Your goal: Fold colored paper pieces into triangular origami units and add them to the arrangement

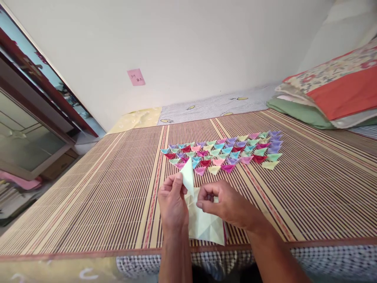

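My left hand (pixel 173 198) pinches a pale green folded paper (pixel 187 175) between thumb and fingers, its pointed tip turned upward. Just to the right, my right hand (pixel 219 200) hovers with its fingers curled in and thumb drawn close to the index finger; nothing shows between them. Below both hands lies a stack of creased pale yellow-green paper sheets (pixel 207 232), with reddish edges peeking out at its right side. Beyond the hands, many small folded paper pieces (pixel 228 168) in pink, purple, blue, green, red and yellow stand in several close rows.
A striped bamboo mat (pixel 103 196) covers the bed, with checked cloth (pixel 212 104) along the wall. Folded bedding (pixel 338 94) is piled at the right. A pink note (pixel 136 77) is stuck on the wall. A doorway and a glass-panelled cabinet (pixel 23 133) stand at the left.
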Tool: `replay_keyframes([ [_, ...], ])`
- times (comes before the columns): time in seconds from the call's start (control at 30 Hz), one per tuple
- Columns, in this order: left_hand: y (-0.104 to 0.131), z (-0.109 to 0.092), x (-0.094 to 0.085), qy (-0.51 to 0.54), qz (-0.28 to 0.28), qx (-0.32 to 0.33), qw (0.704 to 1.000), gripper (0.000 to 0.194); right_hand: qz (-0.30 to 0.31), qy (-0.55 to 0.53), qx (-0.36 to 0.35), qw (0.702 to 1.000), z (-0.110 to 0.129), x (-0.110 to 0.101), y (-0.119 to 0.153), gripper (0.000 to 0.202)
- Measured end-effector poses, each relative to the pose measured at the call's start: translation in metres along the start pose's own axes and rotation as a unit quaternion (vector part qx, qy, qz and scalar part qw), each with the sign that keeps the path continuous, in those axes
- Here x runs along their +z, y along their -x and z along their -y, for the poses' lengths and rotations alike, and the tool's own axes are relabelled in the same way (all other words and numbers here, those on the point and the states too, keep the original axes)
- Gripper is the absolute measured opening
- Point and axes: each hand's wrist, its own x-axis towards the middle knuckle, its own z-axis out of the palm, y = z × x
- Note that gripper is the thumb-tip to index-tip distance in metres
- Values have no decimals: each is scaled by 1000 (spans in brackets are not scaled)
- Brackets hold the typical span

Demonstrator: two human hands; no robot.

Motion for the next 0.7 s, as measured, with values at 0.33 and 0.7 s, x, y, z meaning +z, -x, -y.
replay_keyframes([
  [0.33,15,-2,11,-164,98,66,979,22,-231,-120,-45,965,-4,5,-9,23],
  [0.7,22,4,21,-106,117,14,987,23,-380,-94,-65,918,2,-7,-7,33],
])
